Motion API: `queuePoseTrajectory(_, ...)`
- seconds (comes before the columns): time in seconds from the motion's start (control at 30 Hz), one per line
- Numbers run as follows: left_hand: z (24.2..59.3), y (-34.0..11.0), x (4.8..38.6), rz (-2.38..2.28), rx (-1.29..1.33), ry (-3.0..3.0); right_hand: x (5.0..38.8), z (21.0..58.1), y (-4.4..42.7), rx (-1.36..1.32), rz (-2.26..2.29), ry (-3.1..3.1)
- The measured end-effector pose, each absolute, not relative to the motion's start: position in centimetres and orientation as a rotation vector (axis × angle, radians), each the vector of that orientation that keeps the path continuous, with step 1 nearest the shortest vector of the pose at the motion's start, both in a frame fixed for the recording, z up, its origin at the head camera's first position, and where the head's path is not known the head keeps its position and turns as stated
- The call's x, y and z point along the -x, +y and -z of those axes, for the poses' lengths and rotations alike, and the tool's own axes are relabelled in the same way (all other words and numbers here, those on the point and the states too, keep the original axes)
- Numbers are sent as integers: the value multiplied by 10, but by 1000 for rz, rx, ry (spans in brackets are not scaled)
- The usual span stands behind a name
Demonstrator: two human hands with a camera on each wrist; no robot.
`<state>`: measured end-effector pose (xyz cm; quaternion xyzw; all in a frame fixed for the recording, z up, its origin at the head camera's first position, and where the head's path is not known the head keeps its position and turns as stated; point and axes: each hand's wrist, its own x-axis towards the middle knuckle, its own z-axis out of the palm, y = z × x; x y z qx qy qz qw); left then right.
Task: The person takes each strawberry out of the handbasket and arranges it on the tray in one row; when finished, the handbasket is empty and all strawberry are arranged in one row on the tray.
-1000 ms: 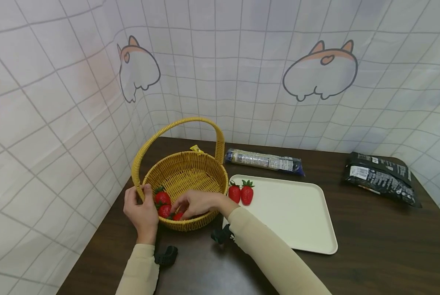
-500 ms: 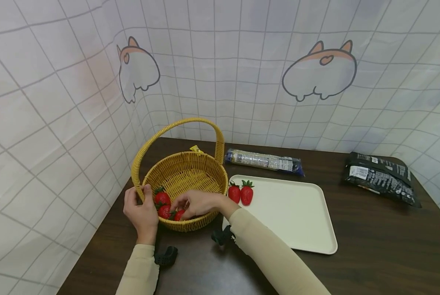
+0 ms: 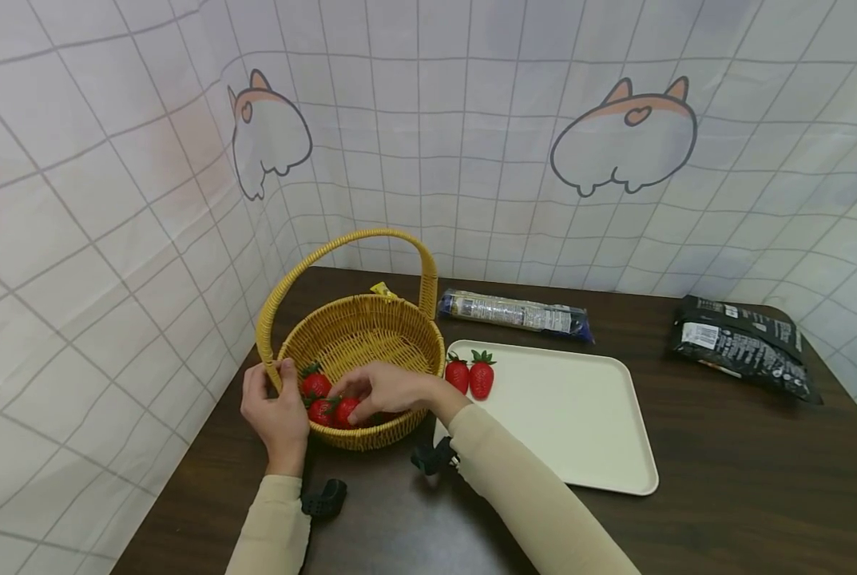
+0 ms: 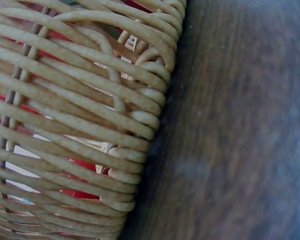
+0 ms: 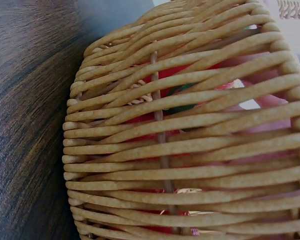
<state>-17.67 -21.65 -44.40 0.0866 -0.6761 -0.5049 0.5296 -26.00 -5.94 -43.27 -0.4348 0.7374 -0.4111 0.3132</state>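
Observation:
A yellow woven basket [image 3: 370,323] with a tall arched handle stands on the dark table. My left hand [image 3: 277,415] grips the basket's left side at the foot of the handle. Reaching in over the near right rim, my right hand [image 3: 385,391] pinches a strawberry [image 3: 345,412] between thumb and fingers. Two more strawberries lie beside it along the left inner wall, one of them a far strawberry [image 3: 316,385]. Both wrist views are filled by the basket weave [image 4: 80,95], with red fruit showing through the gaps; in the right wrist view fingers [image 5: 270,110] appear behind the weave.
A white tray [image 3: 565,423] lies right of the basket, with two strawberries [image 3: 482,377] at its upper left corner. Behind it is a long clear-and-blue packet [image 3: 516,312]. A black bag [image 3: 744,347] lies at the far right. A small yellow wrapper [image 3: 382,291] shows behind the basket.
My right hand has risen slightly inside the basket, and the strawberry it pinches has come up with it and shows more. My left hand stays on the basket.

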Motion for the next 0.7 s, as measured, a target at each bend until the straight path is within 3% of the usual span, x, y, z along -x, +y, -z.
queuePoseTrajectory(0.33,443,-214,176,1215,-227,-1626,257,429,-52,958,1415,1895)
queuePoseTrajectory(0.7,443,-216,177,1227,-218,-1604,253,413,-25,1014,1532,2031)
